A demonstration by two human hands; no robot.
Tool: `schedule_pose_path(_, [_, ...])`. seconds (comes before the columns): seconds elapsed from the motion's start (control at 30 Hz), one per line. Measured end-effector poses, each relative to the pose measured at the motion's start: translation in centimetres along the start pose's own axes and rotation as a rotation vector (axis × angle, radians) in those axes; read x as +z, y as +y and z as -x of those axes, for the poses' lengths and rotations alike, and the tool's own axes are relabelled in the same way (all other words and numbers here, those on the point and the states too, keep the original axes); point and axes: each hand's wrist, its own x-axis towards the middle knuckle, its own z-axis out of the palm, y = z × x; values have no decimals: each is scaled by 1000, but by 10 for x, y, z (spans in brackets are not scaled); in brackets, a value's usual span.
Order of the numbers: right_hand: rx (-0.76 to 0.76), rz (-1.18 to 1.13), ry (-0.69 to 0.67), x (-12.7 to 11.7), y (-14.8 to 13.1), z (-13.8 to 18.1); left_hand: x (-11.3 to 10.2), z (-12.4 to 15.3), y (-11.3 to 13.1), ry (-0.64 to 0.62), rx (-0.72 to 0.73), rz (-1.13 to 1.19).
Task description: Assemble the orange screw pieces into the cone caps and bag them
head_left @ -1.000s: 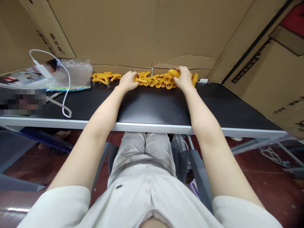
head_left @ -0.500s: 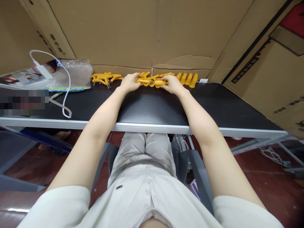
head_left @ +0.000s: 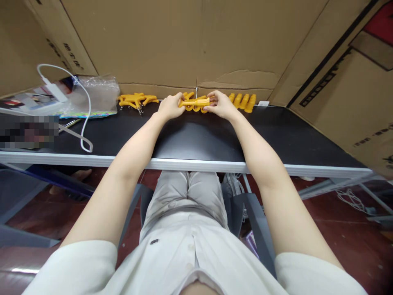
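Both hands work at the far edge of the table [head_left: 196, 139], near its middle.

1. Left hand [head_left: 170, 107]: the fingers are curled closed around the left end of a yellow plastic piece [head_left: 194, 102]. The thumb lies on the near side of the piece.
2. Right hand [head_left: 222, 105]: the fingers are pinched closed on the right end of the same piece. The palm faces down and toward the left hand.
3. Yellow plastic piece: it is held level between the two hands, with its long axis parallel to the far edge. It sits just above the table top. I cannot tell whether its underside touches the pile behind it.

Surroundings, all along the far edge:
- A pile of yellow parts [head_left: 188, 96] lies directly behind the held piece, against the cardboard wall [head_left: 159, 41].
- A row of yellow caps [head_left: 243, 101] stands just to the right of the right hand.
- A cluster of yellow forked parts [head_left: 135, 100] lies to the left of the left hand, apart from it.
- A clear plastic bag [head_left: 98, 92] lies toward the far left corner. A white cable [head_left: 86, 107] crosses in front of it.
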Motion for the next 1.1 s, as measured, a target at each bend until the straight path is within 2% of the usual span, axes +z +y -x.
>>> schedule_pose_path(0.13, [12, -156, -6, -7, -7, 5, 1, -1, -4, 60, 21, 41])
schedule_pose_path(0.3, [131, -338, -68, -14, -12, 15, -1, 1, -1, 81, 40, 67])
schedule_pose_path(0.57, [277, -360, -64, -5, -6, 9, 1, 2, 2, 72, 14, 62])
schedule_pose_path(0.83, [176, -433, -91, -8, 10, 5, 4, -1, -3, 69, 20, 18])
schedule_pose_path(1.1, [129, -458, -61, -8, 9, 5, 5, -1, -3, 81, 40, -46])
